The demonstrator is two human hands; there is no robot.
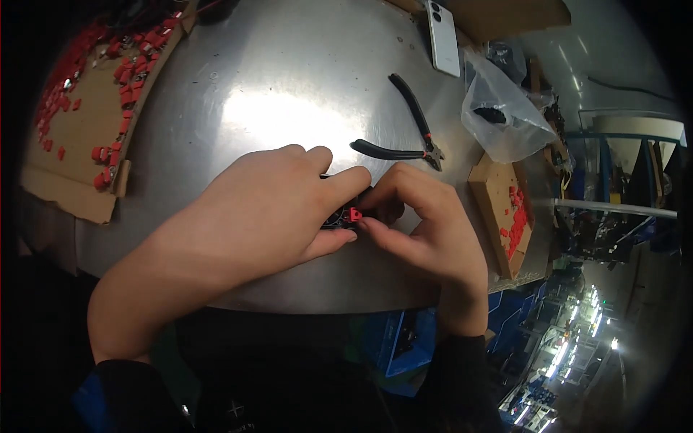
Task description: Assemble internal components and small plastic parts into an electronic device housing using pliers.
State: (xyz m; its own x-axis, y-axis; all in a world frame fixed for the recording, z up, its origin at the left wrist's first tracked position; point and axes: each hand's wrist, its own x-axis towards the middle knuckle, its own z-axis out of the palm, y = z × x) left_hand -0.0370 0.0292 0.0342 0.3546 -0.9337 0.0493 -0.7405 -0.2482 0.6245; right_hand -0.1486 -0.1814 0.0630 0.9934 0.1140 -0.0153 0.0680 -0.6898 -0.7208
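My left hand (pixel 278 202) is closed around a small black part (pixel 334 219) near the front edge of the metal table. Most of that part is hidden under my fingers. At its right end sits a little red block (pixel 354 214). My right hand (pixel 437 220) has thumb and forefinger closed at this red block, touching it from the right. Beyond the hands lie diagonal cutters (pixel 416 117) with black handles spread apart and jaws toward the right.
On the left, a cardboard tray (pixel 79 133) holds many loose red parts. A smaller cardboard box (pixel 492 191) with red pieces stands at right. Behind it are a clear plastic bag (pixel 505 119) and a white phone (pixel 444 40). A blue bin (pixel 382 353) shows below the table edge.
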